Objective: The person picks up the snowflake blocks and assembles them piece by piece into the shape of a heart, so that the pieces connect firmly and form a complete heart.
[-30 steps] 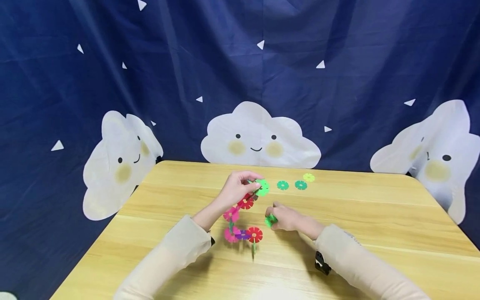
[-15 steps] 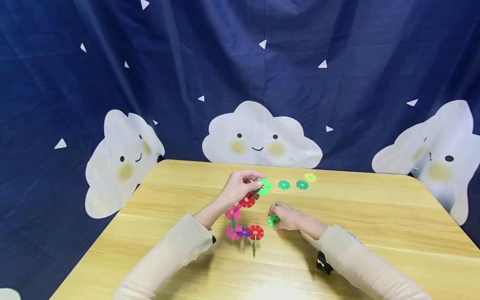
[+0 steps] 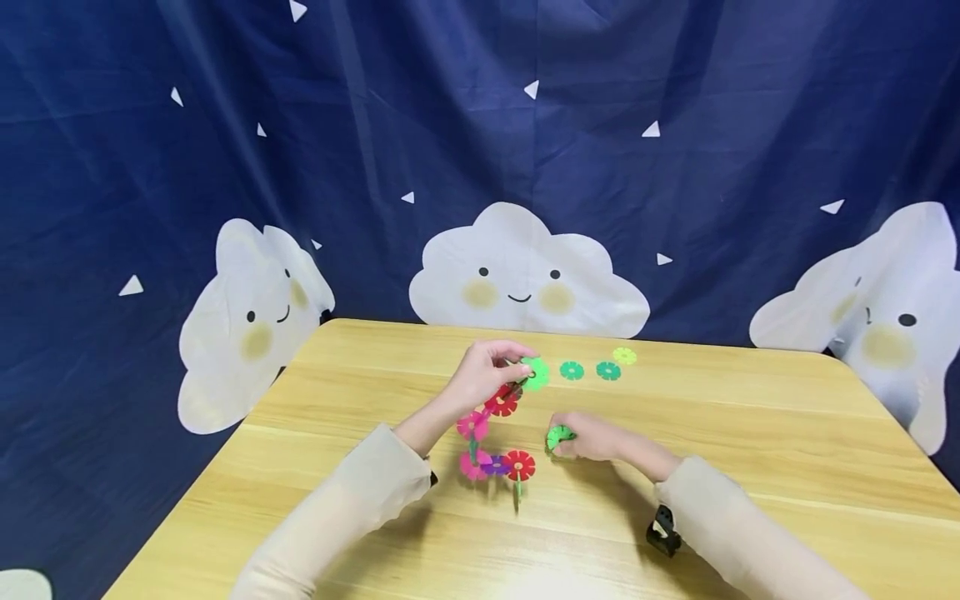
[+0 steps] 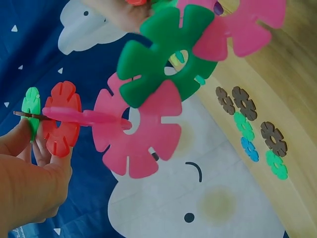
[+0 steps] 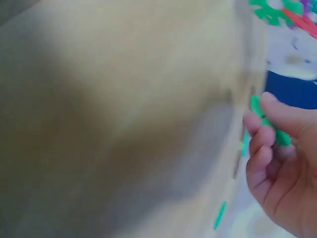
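Observation:
My left hand [image 3: 480, 377] pinches the far end of a linked chain of slotted plastic discs, beside a bright green disc [image 3: 537, 377] and a red disc [image 4: 63, 91]. From there the chain curves down through a pink disc [image 4: 168, 141], a dark green disc [image 4: 141, 62] and a purple disc [image 3: 496, 465] to another red disc [image 3: 519, 466]. A green disc [image 3: 518, 492] hangs edge-on at that near end. To the right of the chain, my right hand [image 3: 594, 436] pinches a loose green disc [image 5: 283, 137] between thumb and curled fingers, low over the table.
Loose discs lie on the wooden table [image 3: 750, 433]: two teal ones [image 3: 608, 371] and a yellow one [image 3: 625, 356] near the back edge. Brown discs [image 4: 273, 139] and a blue disc [image 4: 249, 148] show in the left wrist view. A dark blue curtain [image 3: 585, 150] hangs behind.
My right hand has moved slightly to the right and turned the loose green disc, which now shows tilted. The left hand keeps its grip on the chain; the head view has shifted a little.

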`<state>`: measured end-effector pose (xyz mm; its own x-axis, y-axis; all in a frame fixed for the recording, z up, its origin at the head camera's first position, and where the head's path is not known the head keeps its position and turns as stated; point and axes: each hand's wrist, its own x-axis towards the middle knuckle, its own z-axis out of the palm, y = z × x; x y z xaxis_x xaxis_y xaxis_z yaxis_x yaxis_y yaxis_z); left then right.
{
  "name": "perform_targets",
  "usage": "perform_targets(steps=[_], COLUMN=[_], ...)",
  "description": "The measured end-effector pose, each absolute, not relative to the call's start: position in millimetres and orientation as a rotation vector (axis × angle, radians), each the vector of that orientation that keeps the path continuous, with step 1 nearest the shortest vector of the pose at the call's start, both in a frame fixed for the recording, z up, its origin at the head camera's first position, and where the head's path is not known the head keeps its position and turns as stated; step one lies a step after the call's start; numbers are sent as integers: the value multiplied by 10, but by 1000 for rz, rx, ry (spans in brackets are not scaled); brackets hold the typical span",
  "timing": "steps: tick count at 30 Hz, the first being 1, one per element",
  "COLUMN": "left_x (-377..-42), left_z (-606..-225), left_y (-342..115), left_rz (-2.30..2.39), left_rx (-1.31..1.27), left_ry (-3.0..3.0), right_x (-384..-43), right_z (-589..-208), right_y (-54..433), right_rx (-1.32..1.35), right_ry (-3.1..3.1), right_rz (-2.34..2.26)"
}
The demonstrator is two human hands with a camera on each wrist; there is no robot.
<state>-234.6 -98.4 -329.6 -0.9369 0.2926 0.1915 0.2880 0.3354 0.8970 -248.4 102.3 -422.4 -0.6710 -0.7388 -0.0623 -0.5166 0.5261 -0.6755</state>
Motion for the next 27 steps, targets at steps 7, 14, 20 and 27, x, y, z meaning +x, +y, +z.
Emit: perform_targets(steps=[7, 14, 20, 27], left_x=[-2330, -2316, -2324, -2326], left_z=[-3302, -3271, -3282, -3291], left_y=[-937, -873, -813, -778], left_rz=[1727, 1707, 1680, 1660], left_rx=[571, 585, 593, 605], left_ry=[2554, 2562, 2566, 2569], right_x=[-2466, -2404, -2320, -2298], right_z=[-3897, -3512, -3358, -3342], right_y=[1193, 1235, 1188, 1150], right_rx=[-884, -702, -597, -470], right_ry=[2422, 2396, 2380, 2364], right_rz=[-1400, -1742, -1868, -1958])
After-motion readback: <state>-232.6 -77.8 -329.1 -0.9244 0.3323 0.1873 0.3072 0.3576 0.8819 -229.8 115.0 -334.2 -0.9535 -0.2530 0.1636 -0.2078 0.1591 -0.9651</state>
